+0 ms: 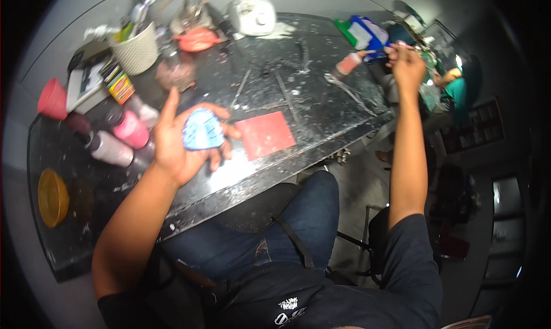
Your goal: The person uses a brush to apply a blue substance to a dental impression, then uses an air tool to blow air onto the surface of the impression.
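A rounded blue-and-white piece with dark lines drawn on it, looking like a dental plaster model, rests in my left hand. That palm faces up, its fingers curled partly round the piece. Beside those fingertips a flat pink-red sheet, like wax, lies on the dark worktop. My right hand is stretched out to the far right, fingers pinched together above the table's end. Whatever they hold is too small and blurred to name. Left of it stands a small bottle of pinkish liquid.
Pink and pale bottles, a yellow box and a woven cup of tools crowd the left side. An amber bowl sits near the left edge. Thin metal tools lie mid-table; a white device stands behind. Another person is at far right.
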The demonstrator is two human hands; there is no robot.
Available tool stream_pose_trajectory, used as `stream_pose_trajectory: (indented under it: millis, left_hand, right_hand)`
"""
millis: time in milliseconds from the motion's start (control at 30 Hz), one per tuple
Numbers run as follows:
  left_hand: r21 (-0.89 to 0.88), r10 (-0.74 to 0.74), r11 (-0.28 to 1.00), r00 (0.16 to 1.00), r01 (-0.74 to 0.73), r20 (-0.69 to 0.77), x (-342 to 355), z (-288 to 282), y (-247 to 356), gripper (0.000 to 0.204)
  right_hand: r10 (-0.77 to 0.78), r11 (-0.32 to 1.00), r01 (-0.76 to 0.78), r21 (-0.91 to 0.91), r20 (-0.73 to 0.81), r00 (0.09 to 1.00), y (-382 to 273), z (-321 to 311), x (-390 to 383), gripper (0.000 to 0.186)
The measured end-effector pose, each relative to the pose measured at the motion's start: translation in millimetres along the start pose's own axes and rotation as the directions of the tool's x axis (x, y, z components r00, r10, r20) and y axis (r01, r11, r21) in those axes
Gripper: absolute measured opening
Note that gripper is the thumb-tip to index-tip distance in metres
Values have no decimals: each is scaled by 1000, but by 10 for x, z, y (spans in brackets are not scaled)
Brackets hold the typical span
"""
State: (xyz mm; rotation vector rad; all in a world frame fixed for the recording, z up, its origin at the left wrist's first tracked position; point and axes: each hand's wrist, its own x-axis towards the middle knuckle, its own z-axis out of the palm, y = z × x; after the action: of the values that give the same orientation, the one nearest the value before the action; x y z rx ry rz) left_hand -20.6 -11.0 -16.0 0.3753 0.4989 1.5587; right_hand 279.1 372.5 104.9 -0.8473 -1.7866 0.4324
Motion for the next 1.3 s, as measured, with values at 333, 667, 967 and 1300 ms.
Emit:
stream_pose_trajectory:
  millis: [333,667,967,1300]
  left_hand:
    - [-93,-35,995,999,33,-13,8,152,-82,86]
    - [-66,-27,997,1000,26,-9,-34,175,-132,80]
    - [-64,-25,998,999,23,-30,-38,181,-116,79]
    - [-37,-49,998,993,53,107,-55,174,-86,86]
  right_hand:
    - [-293,859,122,498,280,914,-1688,490,-1544,27]
    - [-512,786,240,570,383,769,-1852,845,-2039,12]
    - [-431,814,185,550,359,828,-1947,844,-2105,17]
    - [-420,814,195,548,323,848,-2037,816,-2093,20]
